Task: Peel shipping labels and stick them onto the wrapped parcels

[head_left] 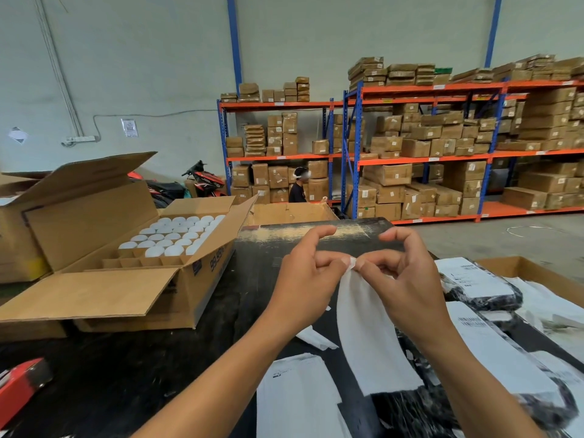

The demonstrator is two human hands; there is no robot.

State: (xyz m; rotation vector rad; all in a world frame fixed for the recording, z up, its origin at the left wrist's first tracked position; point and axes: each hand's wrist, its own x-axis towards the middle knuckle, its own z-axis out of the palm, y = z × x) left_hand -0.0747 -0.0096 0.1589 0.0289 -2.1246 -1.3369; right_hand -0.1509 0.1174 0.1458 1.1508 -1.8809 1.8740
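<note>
A white shipping label (369, 336) hangs in the air above the black table (126, 374), blank side toward the camera, its top corner caught between both hands and the rest of the sheet curving down toward the near edge. The left hand (303, 279) pinches that corner from the left with thumb and fingertip, its other fingers curled above; the right hand (404, 279) meets it from the right in the same narrow pinch, so the two sets of fingertips touch at the paper's tip. Under the label's lower end lies a parcel wrapped in black plastic (410, 409), and just to its left a stack of printed label sheets (294, 399) rests flat on the table. Farther right, two more wrapped parcels already carry labels — one near the table's far right (480, 286), another longer one closer in (505, 358) — and beside them an open cardboard tray (543, 273) holds loose white paper scraps. A small torn strip of white backing (316, 338) lies between the forearms. To the left stands an open carton (132, 279) with a divider grid, partly filled with white round-topped items (177, 235). A red object (19, 387) sits at the table's near left corner. Beyond, blue-and-orange racks (410, 153) hold brown boxes, a person (298, 188) sits before them, and a motorbike (202, 181) stands by the wall.
</note>
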